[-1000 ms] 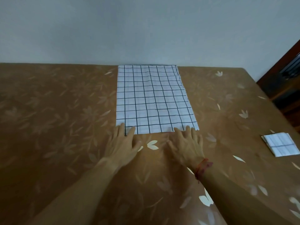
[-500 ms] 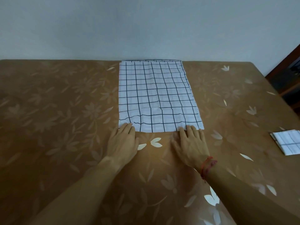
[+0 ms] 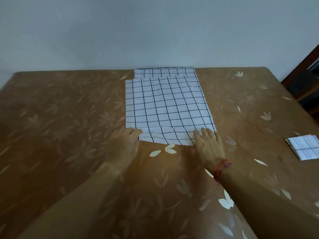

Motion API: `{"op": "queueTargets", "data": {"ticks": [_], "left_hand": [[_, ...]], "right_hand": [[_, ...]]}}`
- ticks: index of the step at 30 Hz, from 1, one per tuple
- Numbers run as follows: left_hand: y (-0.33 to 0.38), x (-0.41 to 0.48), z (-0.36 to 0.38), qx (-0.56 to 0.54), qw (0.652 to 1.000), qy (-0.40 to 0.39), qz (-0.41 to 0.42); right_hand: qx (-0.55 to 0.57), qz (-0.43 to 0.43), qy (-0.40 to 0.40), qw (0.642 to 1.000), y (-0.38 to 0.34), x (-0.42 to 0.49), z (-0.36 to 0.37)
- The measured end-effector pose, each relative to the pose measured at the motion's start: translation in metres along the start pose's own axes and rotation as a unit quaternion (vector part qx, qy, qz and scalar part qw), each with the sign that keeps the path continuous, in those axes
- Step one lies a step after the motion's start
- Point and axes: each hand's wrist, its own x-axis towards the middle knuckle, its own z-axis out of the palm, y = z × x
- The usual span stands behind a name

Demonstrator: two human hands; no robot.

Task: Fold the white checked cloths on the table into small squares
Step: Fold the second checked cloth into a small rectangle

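Left hand [image 3: 124, 146], right hand [image 3: 208, 146], cloth [image 3: 165, 104] dragged nearer

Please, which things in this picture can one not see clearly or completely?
- The left hand: motion blur in the head view hides whether it has a grip on the near corner of the spread cloth.
- The folded cloth: cut off by the right edge of the frame; its layers are too small to count.
- The dark wooden furniture: mostly outside the frame on the right.
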Motion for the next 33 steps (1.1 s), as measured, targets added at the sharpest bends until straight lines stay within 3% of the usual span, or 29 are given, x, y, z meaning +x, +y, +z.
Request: {"op": "queueTargets", "data": {"ticks": [5, 12, 22, 28, 33], "left_hand": [[-0.008, -0.03, -0.028, -0.018, 1.0, -0.014, -0.008], [-0.01, -0.079, -0.071, -0.041, 0.997, -0.044, -0.044], [0.005, -0.168, -0.136, -0.088, 0.991, -0.057, -0.088], [0.018, -0.221, -0.171, -0.129, 0.987, -0.063, -0.079], [0.024, -0.256, -0.192, -0.159, 0.98, -0.063, -0.101]], "right_hand": [[-0.043, 0.0, -0.057, 0.997, 0.015, -0.018, -0.019], [0.093, 0.021, -0.024, 0.995, 0.006, -0.067, -0.055], [0.171, 0.039, -0.037, 0.984, -0.006, -0.161, -0.1], [0.249, 0.059, -0.133, 0.958, -0.004, -0.216, -0.114], [0.303, 0.054, -0.127, 0.943, -0.001, -0.249, -0.111]]}}
